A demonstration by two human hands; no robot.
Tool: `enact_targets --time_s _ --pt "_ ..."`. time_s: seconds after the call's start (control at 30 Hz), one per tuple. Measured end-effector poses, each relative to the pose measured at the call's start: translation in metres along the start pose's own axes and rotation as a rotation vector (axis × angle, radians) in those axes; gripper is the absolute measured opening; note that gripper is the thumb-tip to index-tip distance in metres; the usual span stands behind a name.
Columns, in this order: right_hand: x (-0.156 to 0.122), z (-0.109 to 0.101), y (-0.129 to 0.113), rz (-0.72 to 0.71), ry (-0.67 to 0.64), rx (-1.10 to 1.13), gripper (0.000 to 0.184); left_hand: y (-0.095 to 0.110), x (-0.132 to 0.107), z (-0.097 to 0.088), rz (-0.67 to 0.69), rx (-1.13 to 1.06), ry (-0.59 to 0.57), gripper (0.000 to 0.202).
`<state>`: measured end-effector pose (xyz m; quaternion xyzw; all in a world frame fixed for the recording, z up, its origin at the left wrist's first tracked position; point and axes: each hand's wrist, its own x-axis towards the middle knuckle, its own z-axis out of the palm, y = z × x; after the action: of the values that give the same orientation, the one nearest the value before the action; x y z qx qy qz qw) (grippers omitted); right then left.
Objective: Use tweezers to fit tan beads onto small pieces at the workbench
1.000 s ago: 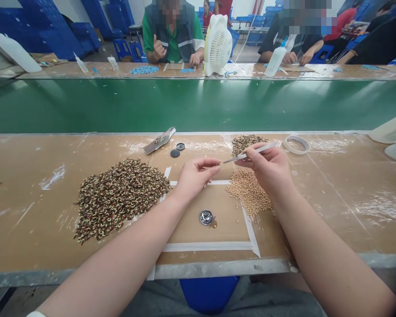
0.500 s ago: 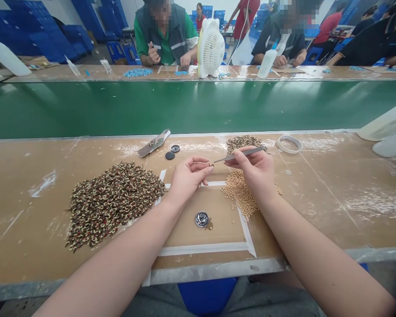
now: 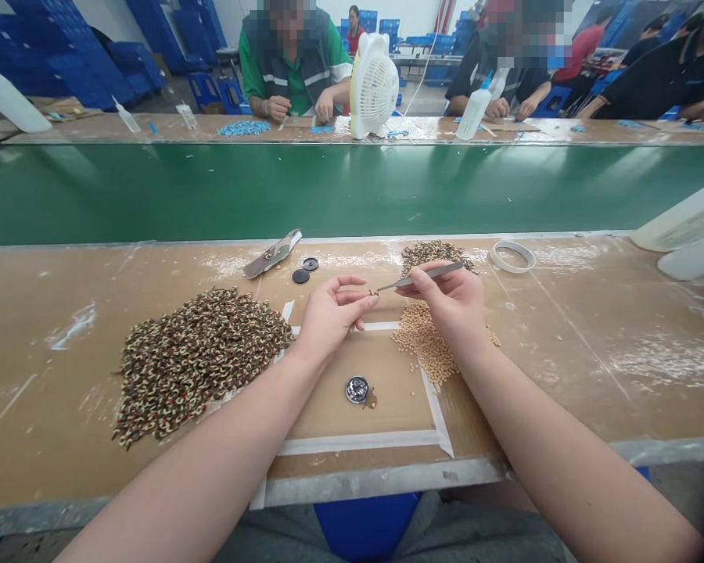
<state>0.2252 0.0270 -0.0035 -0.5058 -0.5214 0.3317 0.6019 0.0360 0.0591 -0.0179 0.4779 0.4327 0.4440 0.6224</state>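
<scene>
Between thumb and forefinger, my left hand (image 3: 339, 311) pinches a tiny dark-and-pale piece (image 3: 375, 294), too small to make out fully. My right hand (image 3: 450, 301) is closed on grey metal tweezers (image 3: 431, 273), whose tip meets or nearly meets that piece. Left of my hands lies a large heap of small dark, cream and red pieces (image 3: 196, 356). Under my right hand spreads a pile of tan beads (image 3: 422, 336). Nearer me, a small round dish (image 3: 357, 389) of dark glossy liquid stands inside a white tape outline (image 3: 364, 444).
Behind my right hand is a smaller heap of pieces (image 3: 434, 254), beside a tape roll (image 3: 512, 256). Two black lids (image 3: 301, 276) and a flat blade-like tool (image 3: 273, 254) lie farther left. Beyond runs a green belt (image 3: 328, 191); co-workers sit across it near a white fan (image 3: 374, 86).
Both hands stay nearly in place, the tweezers shifting slightly left and down at the small piece. Across the belt, a co-worker in green has lowered a raised hand to the table.
</scene>
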Motion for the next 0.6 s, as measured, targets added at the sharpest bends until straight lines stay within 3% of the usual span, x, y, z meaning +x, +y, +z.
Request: enact_targets --time_s 0.6 --pt "0.0004 0.0020 -0.0028 0.002 -0.026 0.040 0.025 -0.0024 0.0014 -0.0004 0.010 -0.114 0.045 0.048"
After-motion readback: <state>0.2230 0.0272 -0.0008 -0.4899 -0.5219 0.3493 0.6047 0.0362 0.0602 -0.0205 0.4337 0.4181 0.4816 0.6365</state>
